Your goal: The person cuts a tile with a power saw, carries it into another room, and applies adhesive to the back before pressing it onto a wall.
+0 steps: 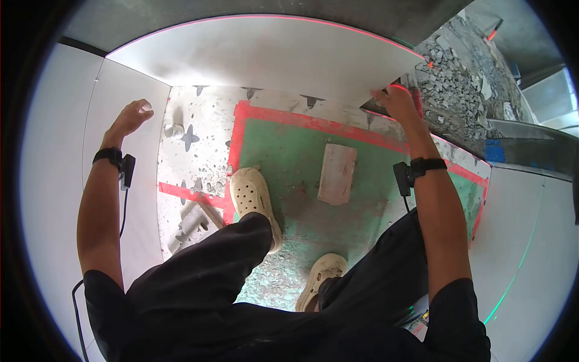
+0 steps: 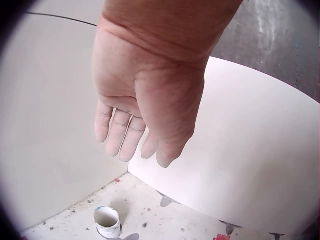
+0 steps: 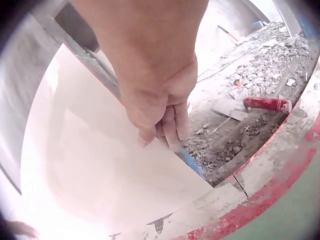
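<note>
A large white panel (image 1: 265,54) stands upright along the far side of the floor; it also fills the left part of the right wrist view (image 3: 100,160). At its right edge is the right hand (image 1: 398,105), thumb on the face and bent fingers at the edge (image 3: 160,110), gripping it. The left hand (image 1: 128,120) hangs in the air beside the left wall, away from the panel's left end, its fingers loosely bent and holding nothing. In the left wrist view the palm of this hand (image 2: 150,95) shows, above a short white pipe (image 2: 107,222) in the floor.
Red tape (image 1: 319,123) borders a green floor area with a loose tile piece (image 1: 338,174). Broken offcuts (image 1: 196,226) lie near the left shoe (image 1: 250,196). Beyond the panel's right edge are rubble (image 1: 449,78) and a red-handled trowel (image 3: 267,104). Pale walls stand on both sides.
</note>
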Motion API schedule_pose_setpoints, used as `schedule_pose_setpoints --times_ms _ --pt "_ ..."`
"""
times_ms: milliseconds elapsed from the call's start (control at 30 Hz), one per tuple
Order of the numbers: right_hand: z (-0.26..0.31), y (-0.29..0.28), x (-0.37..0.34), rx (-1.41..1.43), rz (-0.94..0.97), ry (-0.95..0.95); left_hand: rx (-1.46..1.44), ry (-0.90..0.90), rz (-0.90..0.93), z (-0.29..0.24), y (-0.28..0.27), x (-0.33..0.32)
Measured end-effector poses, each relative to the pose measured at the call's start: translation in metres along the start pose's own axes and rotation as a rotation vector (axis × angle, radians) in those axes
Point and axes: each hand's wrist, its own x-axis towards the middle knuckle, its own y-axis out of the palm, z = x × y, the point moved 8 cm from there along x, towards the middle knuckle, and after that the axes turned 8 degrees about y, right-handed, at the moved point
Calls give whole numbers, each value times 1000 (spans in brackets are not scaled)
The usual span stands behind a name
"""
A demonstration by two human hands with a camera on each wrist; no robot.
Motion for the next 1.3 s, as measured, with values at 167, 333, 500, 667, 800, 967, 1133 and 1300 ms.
schedule_pose_setpoints --times_ms 167,333,500,667,800,967,1133,1300 --pt "2 -1 -2 -30 -15 -3 -17 6 14 -7 -3 1" --pt "4 -2 -3 19 -12 -20 9 6 19 1 0 5" --pt "5 -7 0 -293 -89 -76 -39 99 -33 10 4 9" --pt "-2 -21 6 -248 -46 -12 -34 175 -108 23 9 9" --pt "27 -33 -13 -205 -116 -98 24 50 -53 9 3 0" --pt "36 -39 -15 -173 -42 -45 -23 12 -29 11 7 2" --pt "32 -44 -14 -159 -51 -87 3 20 -28 7 6 5" --pt "34 -52 -20 -149 -76 -98 -19 -30 23 3 5 10"
